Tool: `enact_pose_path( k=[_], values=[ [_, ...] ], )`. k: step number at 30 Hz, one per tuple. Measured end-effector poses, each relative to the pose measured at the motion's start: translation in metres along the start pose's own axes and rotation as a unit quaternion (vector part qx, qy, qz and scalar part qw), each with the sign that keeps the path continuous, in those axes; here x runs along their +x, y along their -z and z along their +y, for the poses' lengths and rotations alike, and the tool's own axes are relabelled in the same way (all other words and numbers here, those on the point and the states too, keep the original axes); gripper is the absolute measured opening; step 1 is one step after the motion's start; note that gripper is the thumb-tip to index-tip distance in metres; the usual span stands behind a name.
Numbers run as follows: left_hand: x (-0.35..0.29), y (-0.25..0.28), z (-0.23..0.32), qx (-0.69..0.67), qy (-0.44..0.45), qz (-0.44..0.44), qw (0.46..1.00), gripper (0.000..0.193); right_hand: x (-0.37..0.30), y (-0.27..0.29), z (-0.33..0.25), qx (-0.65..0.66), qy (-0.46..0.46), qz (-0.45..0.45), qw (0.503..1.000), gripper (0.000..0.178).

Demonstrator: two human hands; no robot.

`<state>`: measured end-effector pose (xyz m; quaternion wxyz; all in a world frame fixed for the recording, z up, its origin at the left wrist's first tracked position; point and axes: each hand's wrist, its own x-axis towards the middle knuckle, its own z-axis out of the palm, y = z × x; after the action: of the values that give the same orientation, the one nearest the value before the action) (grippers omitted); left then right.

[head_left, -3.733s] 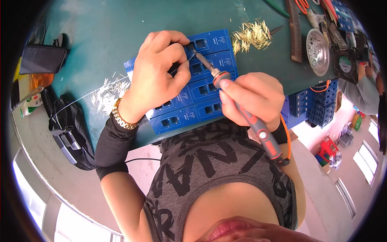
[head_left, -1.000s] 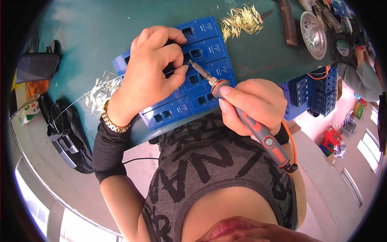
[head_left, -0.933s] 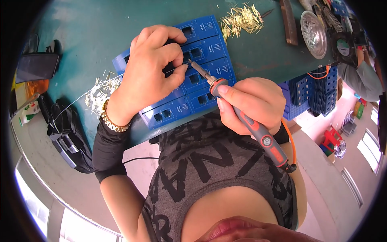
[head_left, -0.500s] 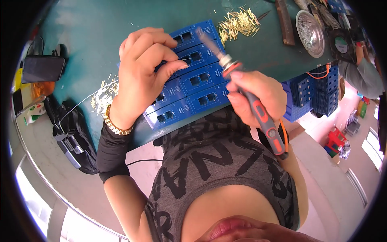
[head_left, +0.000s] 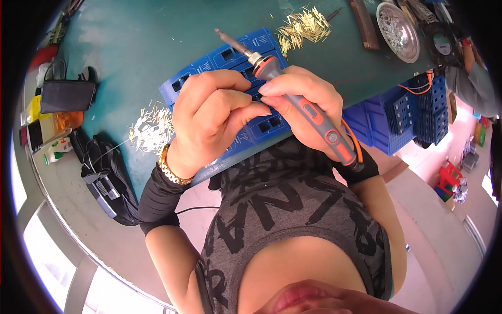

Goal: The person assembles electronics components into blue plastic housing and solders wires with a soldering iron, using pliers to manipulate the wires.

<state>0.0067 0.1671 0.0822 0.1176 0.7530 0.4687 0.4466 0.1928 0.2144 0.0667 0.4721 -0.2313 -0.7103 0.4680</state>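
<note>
My right hand (head_left: 306, 97) is wrapped round a grey and red soldering iron (head_left: 320, 123), whose metal tip points up and left past the far edge of the blue circuit boards (head_left: 264, 44). Its thumb and forefinger come close to the fingertips of my left hand (head_left: 206, 118). That left hand is closed in a pinch above the boards; whatever sits in it is too small and hidden to name. Dark square openings show in the boards, which lie side by side on the green mat (head_left: 130, 47). Both hands cover the middle of them.
Thin yellowish pins lie in a pile (head_left: 304, 29) beyond the boards, and white-and-yellow ones (head_left: 151, 131) at the left. A clear bowl (head_left: 398, 32) stands far right. Blue crates (head_left: 379, 123) hold more boards. A phone (head_left: 69, 96) and black bag (head_left: 107, 180) are left; another person's arm (head_left: 468, 86) shows right.
My right hand has moved left with the soldering iron, up to my left hand. The left hand has shifted right and nearer, still pinched. The view has shifted slightly.
</note>
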Motion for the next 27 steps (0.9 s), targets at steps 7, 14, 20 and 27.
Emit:
enact_pose_path(
  k=[7,14,20,27],
  values=[
    [-0.008,0.016,0.013,0.052,0.055,-0.116,0.99,0.023,-0.005,0.026,0.005,-0.144,0.089,0.056,0.984,0.03],
    [-0.035,0.014,0.003,0.098,0.131,-0.052,0.985,0.018,-0.008,0.049,-0.024,-0.226,0.059,-0.03,0.972,0.03],
    [-0.034,0.006,0.002,0.076,0.147,-0.08,0.983,0.018,-0.03,0.057,-0.03,-0.224,0.076,-0.026,0.971,0.026],
    [-0.037,0.004,-0.005,0.049,0.127,-0.063,0.989,0.018,-0.036,0.049,-0.027,-0.196,0.093,-0.033,0.976,0.026]
  ],
)
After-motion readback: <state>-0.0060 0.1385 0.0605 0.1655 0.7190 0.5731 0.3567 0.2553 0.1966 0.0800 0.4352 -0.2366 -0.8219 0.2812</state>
